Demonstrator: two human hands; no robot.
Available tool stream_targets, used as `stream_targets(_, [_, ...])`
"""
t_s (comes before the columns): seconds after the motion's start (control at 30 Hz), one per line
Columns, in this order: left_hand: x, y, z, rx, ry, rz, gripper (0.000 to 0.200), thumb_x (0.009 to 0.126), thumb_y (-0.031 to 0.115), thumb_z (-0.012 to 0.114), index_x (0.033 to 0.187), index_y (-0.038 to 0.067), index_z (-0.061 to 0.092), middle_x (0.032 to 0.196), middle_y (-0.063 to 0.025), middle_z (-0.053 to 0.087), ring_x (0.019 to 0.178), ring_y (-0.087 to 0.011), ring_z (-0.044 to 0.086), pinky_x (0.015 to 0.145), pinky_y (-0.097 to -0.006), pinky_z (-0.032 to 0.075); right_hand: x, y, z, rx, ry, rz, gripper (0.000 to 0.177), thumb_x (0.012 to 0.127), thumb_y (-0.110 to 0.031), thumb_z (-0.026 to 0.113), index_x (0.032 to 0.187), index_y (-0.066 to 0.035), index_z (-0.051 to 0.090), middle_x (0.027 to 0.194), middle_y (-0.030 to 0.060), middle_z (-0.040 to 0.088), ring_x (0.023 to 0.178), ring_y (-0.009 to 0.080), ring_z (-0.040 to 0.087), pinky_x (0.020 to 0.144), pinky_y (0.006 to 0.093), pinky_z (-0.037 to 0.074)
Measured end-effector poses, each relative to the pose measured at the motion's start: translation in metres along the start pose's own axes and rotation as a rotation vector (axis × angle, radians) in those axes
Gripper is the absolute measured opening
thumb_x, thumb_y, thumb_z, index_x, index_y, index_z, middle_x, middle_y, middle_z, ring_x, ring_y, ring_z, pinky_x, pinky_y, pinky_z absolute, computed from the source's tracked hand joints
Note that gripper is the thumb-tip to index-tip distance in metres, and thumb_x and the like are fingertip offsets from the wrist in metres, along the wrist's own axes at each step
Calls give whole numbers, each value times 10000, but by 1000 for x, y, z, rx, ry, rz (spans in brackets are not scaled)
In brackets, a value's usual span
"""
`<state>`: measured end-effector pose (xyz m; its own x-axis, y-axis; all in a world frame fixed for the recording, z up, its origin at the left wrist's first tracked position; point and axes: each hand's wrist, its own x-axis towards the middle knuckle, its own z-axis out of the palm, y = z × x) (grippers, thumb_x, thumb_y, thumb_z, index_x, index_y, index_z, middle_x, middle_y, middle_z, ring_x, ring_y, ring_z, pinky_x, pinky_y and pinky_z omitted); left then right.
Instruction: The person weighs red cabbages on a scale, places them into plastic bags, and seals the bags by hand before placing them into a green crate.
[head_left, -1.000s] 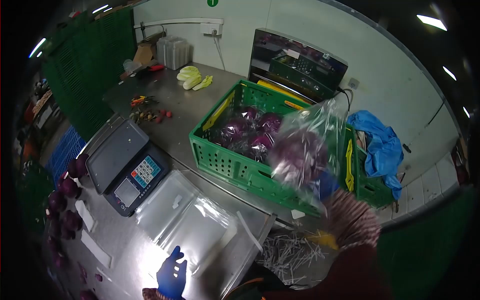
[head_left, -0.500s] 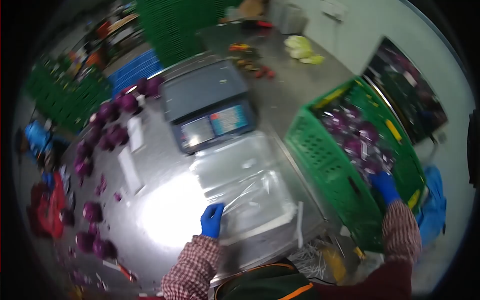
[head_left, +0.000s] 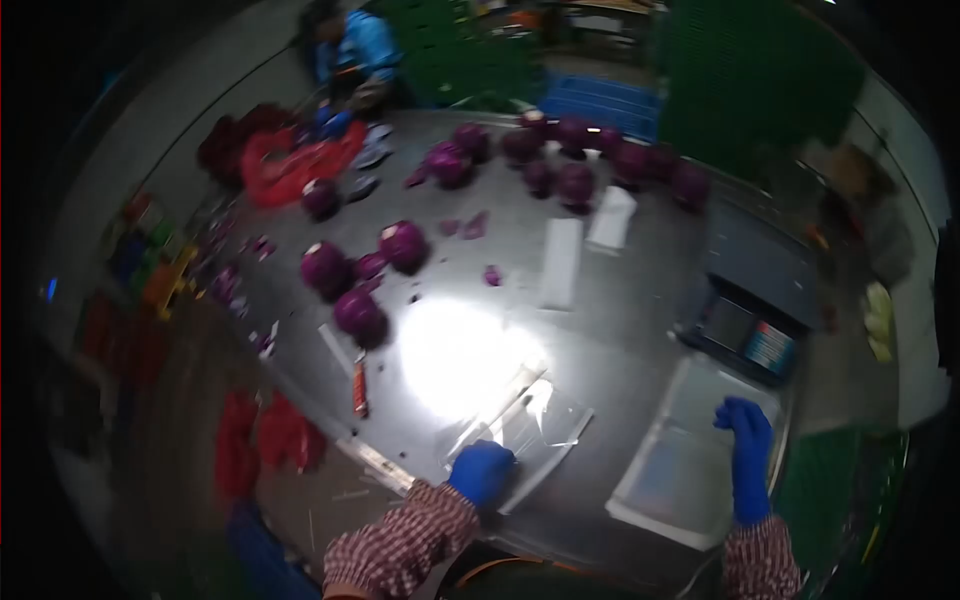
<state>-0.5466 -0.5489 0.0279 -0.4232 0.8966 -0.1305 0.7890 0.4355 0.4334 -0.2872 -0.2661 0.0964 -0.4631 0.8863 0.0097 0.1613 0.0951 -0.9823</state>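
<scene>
My left hand (head_left: 482,472), in a blue glove, is closed on the near edge of a clear plastic bag (head_left: 560,450) lying on the steel table's front part. My blue-gloved right hand (head_left: 746,445) hovers over a stack of clear plastic bags (head_left: 675,470) at the right. Its fingers are loosely bent and apart, with nothing visible in them. Beyond my left hand are several red cabbages, one (head_left: 360,314) close to a knife with an orange-red handle (head_left: 360,388).
A dark scale (head_left: 760,260) stands behind the bag stack. More red cabbages (head_left: 575,185) line the far edge, near two white strips (head_left: 561,262). A person in blue (head_left: 365,45) is at the far left by a red net bag (head_left: 290,170). A green crate (head_left: 820,490) is at right.
The view has swung left. My right hand has come out of the crate of wrapped cabbages to above the bag stack. My left hand has moved left, with a bag now apart from the stack.
</scene>
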Motion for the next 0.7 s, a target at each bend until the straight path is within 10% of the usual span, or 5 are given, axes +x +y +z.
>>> stream_targets(0.2, [-30,-51,30,-290,129,50,231,771,130,532,988,67,576,858,-139,602,796,-298,584,694,-391,470,47,-67,341,-27,-994,-86,881,680,-400,731,1379,-182,241,1391,217,201,1253,369,282,972,452,331])
stream_targets(0.37, [-38,-71,55,-346,157,155,288,834,98,477,1114,72,537,956,-127,592,836,-328,584,724,-387,470,55,-69,582,-476,-883,-425,1214,507,-539,782,1415,-245,31,1429,226,-144,1292,497,-54,998,609,174])
stream_targets(0.47, [-18,-51,3,-221,-630,-631,419,736,195,528,1113,14,529,906,-174,569,782,-254,573,679,-346,470,57,-27,643,-649,-931,-418,1065,512,-445,798,1377,-253,208,1407,186,121,1268,458,148,960,567,304])
stream_targets(0.57, [-49,-66,25,-403,147,19,439,733,206,534,1125,10,518,1009,-157,554,962,-274,519,825,-383,415,76,9,650,-103,-858,-119,861,567,-376,776,1296,-214,347,1233,174,409,1082,357,473,872,484,432])
stream_targets(0.7, [-57,-80,62,-452,-132,-186,403,765,182,510,1127,6,505,1113,-158,523,1010,-321,482,892,-414,378,94,13,561,937,-1077,891,642,749,-350,627,1272,-78,372,1231,163,447,1082,328,492,940,466,406])
